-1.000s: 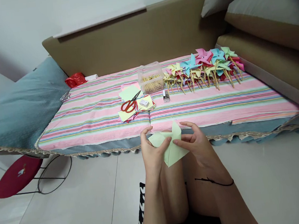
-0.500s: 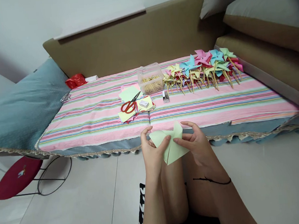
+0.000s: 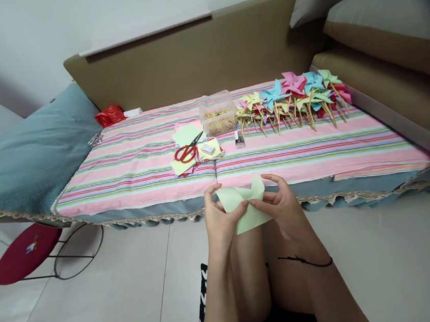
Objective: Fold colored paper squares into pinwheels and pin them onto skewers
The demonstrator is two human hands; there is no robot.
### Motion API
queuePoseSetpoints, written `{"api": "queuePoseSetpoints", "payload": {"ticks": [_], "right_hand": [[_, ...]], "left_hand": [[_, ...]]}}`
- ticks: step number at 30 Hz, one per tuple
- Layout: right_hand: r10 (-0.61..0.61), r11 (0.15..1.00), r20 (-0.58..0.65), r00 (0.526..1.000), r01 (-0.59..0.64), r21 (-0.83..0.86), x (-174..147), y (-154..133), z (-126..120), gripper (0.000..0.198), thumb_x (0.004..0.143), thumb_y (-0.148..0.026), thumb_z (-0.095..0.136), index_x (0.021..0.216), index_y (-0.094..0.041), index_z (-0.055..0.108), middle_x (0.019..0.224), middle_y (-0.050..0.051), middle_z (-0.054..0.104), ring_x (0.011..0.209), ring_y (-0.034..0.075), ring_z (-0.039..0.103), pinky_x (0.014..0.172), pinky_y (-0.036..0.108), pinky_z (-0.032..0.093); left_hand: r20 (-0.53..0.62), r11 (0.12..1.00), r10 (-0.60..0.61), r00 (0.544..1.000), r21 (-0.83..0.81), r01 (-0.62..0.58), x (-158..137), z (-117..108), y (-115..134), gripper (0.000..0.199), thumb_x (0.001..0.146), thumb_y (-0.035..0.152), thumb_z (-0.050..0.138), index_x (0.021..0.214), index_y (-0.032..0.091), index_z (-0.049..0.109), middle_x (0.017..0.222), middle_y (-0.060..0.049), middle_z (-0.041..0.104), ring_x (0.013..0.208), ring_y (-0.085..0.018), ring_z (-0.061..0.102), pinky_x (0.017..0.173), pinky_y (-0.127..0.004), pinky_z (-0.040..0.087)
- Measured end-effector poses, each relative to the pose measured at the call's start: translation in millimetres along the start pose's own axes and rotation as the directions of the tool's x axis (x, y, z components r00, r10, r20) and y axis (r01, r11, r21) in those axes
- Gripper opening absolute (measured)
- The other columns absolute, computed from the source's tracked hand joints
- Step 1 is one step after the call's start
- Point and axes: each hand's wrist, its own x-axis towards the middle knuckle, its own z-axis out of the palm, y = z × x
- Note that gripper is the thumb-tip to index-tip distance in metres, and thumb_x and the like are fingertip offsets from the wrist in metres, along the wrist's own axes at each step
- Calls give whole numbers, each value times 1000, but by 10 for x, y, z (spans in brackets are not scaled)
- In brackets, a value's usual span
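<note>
Paper (image 3: 250, 221) in left grip (image 3: 219, 222) and right grip (image 3: 286, 209), print (image 3: 206, 148) on white box (image 3: 209, 151) seemingly illegible

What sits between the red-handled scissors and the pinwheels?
In the head view: a paper stack beside the scissors, topped by a small white box; the clear box holding sticks; and a small grey box.

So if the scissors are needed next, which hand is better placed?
Probably the left hand: the scissors lie nearer it than the right hand. Both hold the green paper, so the left would have to let go.
</note>
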Motion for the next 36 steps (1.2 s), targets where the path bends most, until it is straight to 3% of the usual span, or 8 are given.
{"api": "queuePoseSetpoints", "payload": {"ticks": [5,10,15,19,24,28,33,36], "right_hand": [[16,998,-44,999,-13,60,37,41,-36,79,53,-33,86,116,-23,41,72,1,75,61,18,67,60,29,51],[32,994,-192,981,-11,110,124,81,-130,82,44,-33,88,113,-22,45,73,1,73,63,20,66,61,30,51],[64,989,-203,977,-35,143,137,62,-161,77,46,-32,87,111,-22,48,68,-2,69,60,21,65,55,31,50],[82,987,-174,981,-56,152,122,48,-148,77,46,-31,86,111,-22,48,70,-1,70,59,20,65,55,30,51],[49,996,-145,988,-39,75,83,41,-125,79,48,-35,86,114,-23,45,73,-1,72,59,20,65,56,30,50],[25,997,-116,993,-16,80,45,31,-101,76,50,-33,86,113,-24,44,74,0,74,59,18,66,57,28,49],[7,997,-134,991,2,72,37,17,-82,79,49,-34,87,115,-23,44,76,2,75,61,19,67,59,29,50],[9,997,-164,986,4,77,45,21,-71,81,46,-35,87,113,-23,44,74,2,75,61,21,67,59,31,50]], "left_hand": [[67,1000,-8,998,-30,10,-3,-39,-22,66,64,26,78,116,22,38,73,-1,71,60,-14,64,59,-24,50],[89,989,149,985,-35,-146,35,-188,-26,41,88,38,52,126,28,40,115,-10,64,86,-16,66,71,-29,52],[345,882,306,887,248,-400,68,-345,-5,18,86,24,54,99,25,67,143,-10,41,122,-26,49,88,-34,49],[406,837,332,851,289,-465,74,-357,-4,16,80,18,61,91,25,72,144,-8,40,120,-25,51,99,-39,42],[349,881,325,879,225,-415,66,-297,-16,9,80,24,64,79,22,72,139,-10,45,123,-28,49,99,-39,41],[254,925,283,925,183,-333,41,-222,-39,18,83,31,61,73,19,69,128,-12,54,127,-28,45,91,-33,45],[39,979,198,979,-47,-196,39,-95,-84,16,77,30,67,88,22,61,102,-4,61,84,-14,63,69,-25,49],[-35,974,192,981,-119,-195,45,-37,-102,42,63,18,78,95,24,51,85,3,61,69,-9,61,66,-22,48]]}}
